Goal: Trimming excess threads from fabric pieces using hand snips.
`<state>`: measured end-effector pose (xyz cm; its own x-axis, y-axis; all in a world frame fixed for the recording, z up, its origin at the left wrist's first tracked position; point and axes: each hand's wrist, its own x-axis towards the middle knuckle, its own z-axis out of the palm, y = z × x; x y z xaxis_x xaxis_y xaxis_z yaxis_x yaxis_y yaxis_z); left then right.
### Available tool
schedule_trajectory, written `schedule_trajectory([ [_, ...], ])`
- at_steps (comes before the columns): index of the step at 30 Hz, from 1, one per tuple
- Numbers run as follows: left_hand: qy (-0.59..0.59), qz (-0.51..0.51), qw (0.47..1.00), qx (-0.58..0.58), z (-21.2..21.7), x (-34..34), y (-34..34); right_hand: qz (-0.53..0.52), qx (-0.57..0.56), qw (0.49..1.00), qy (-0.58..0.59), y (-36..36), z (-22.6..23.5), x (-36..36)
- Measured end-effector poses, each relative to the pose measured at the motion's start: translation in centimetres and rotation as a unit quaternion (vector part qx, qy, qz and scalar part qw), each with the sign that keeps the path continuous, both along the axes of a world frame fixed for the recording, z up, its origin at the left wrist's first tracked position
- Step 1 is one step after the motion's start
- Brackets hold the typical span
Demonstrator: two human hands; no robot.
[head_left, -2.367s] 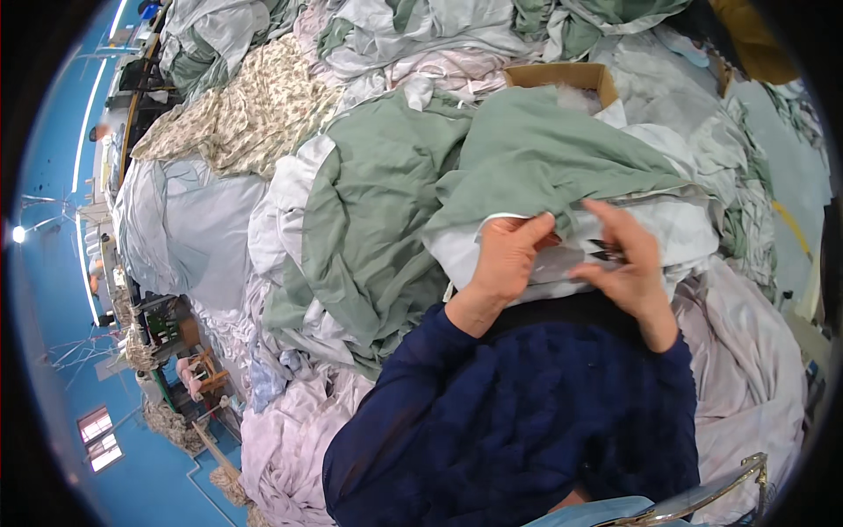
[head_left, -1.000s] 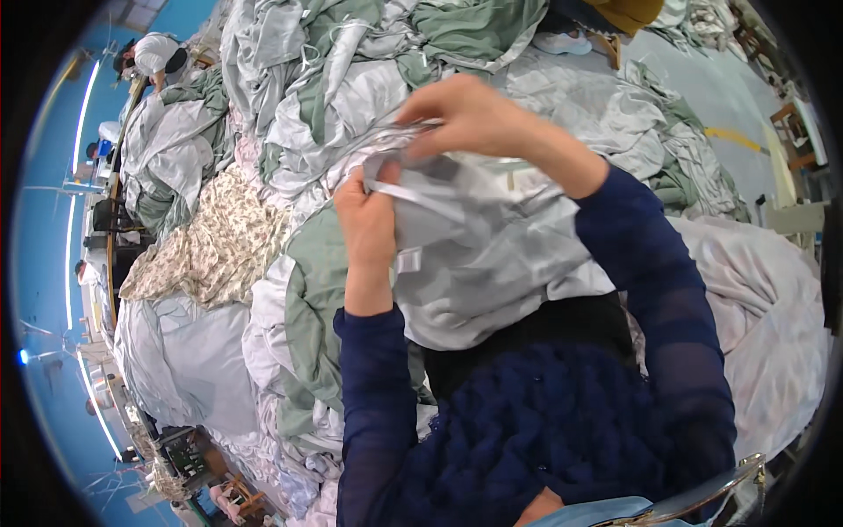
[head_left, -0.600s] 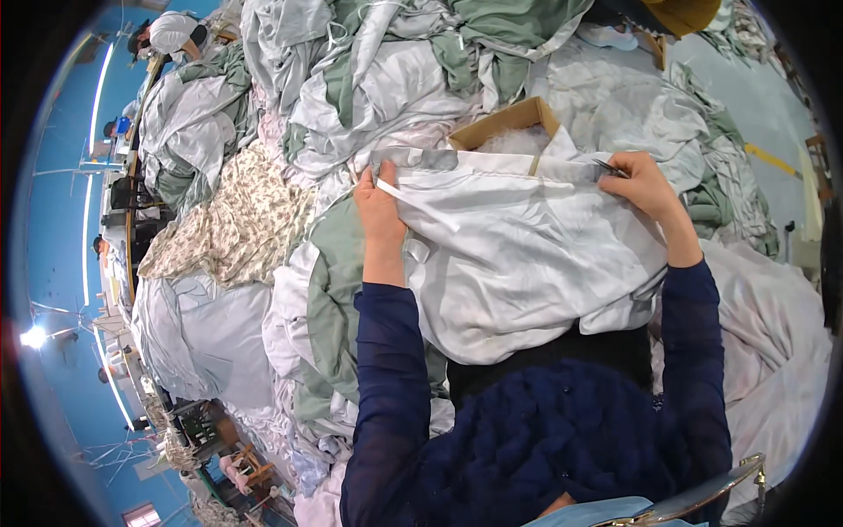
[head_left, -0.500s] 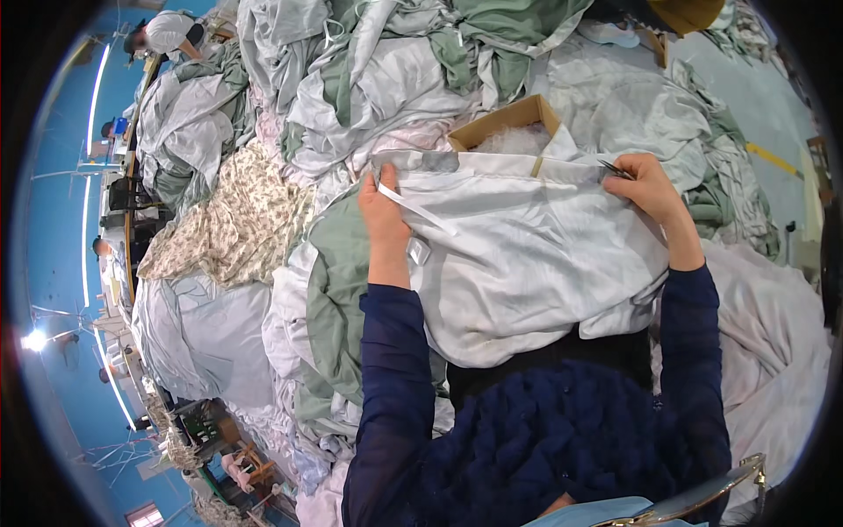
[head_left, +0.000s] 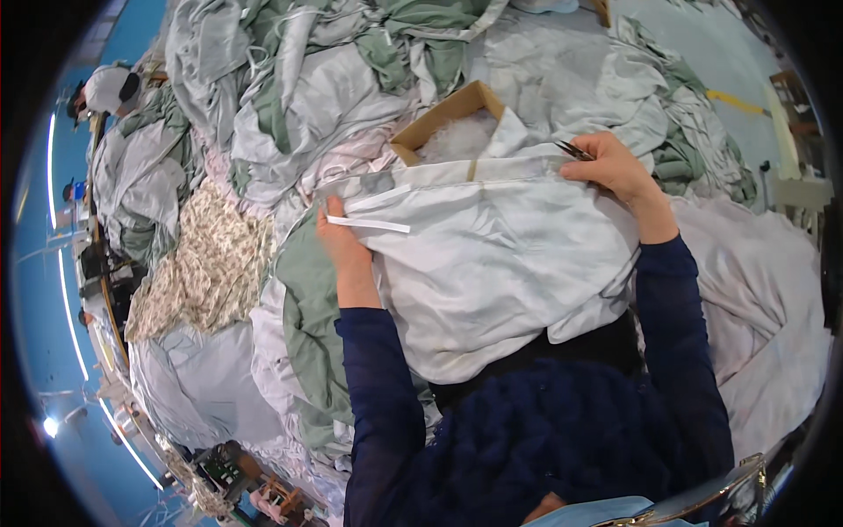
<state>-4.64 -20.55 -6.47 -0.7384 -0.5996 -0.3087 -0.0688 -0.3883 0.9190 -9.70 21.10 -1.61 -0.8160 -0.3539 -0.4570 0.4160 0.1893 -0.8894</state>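
A white cloth piece (head_left: 500,272) is drawn across my lap with its seamed upper edge stretched between both hands. My left hand (head_left: 344,250) is closed on the edge's left end. White narrow tapes (head_left: 373,226) run rightward from beside its fingers over the cloth. At the other end my right hand (head_left: 615,171) pinches the edge and also carries small dark thread snips (head_left: 575,151), their points jutting out to the left. Along the seamed edge show a grey patch (head_left: 378,182) and a short tan strip (head_left: 471,169).
Just beyond the edge sits an open cardboard box (head_left: 426,126) holding whitish fluff (head_left: 465,136). Heaps of grey and green cloth (head_left: 325,97) surround me, with a floral cloth (head_left: 206,259) at left and pale cloth (head_left: 746,281) at right. Another person (head_left: 112,90) is at far left.
The view has swung, so most of the surroundings sit further left. The white tapes by my left hand now lie more level across the cloth. Both hands keep their hold.
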Motion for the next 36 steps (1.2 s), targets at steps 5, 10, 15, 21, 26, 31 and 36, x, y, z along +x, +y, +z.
schedule_trajectory([
  [5,-0.019,0.015,1.000,-0.001,-0.8,-0.4,-0.1,-0.025,-0.037,0.999,-0.020,1.5,-1.5,0.1],
  [10,-0.021,0.008,1.000,-0.017,-1.4,-0.6,-0.1,-0.033,-0.053,0.998,-0.012,1.9,-2.2,0.3],
  [15,-0.021,0.019,0.999,-0.029,-2.4,-0.6,-0.9,-0.033,-0.050,0.998,-0.014,1.8,-2.2,0.4],
  [21,-0.026,0.000,0.999,-0.042,-2.7,-0.4,-1.1,-0.041,-0.056,0.997,-0.016,1.8,-1.6,0.9],
  [26,-0.065,0.017,0.998,0.000,-1.7,0.0,-0.4,-0.049,-0.048,0.997,-0.019,2.3,-1.6,1.6],
  [31,-0.081,0.000,0.996,0.031,-1.7,1.2,-1.1,-0.048,-0.048,0.998,-0.016,2.1,-1.0,2.1],
  [36,-0.104,0.008,0.995,-0.003,-0.9,2.0,0.3,-0.064,-0.055,0.996,-0.029,2.4,-1.0,2.7],
])
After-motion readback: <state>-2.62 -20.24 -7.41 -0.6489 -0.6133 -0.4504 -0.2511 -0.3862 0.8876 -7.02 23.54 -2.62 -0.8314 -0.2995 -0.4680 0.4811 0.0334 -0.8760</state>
